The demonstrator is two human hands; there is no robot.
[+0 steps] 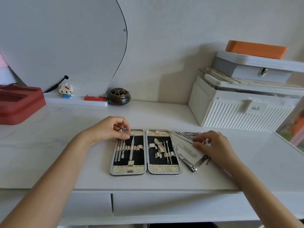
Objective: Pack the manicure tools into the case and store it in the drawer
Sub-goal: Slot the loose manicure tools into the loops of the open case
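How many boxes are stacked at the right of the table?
3. A ribbed white box stands on the table, a grey box with a metal latch lies on it, and a flat orange box lies on top. Others may be hidden out of frame.

Bare table (65, 145) lies left of the open case (145, 152); loose tools (187, 150) crowd its right.

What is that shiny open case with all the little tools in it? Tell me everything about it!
The manicure case lies open flat on the white desk, two hinged halves with silvery metal rims. Inside is black lining with pale woven bands and loops. Several thin metal tools sit under the loops; some loops are empty. The left hand touches its top left corner. More tools lie loose beside its right edge.
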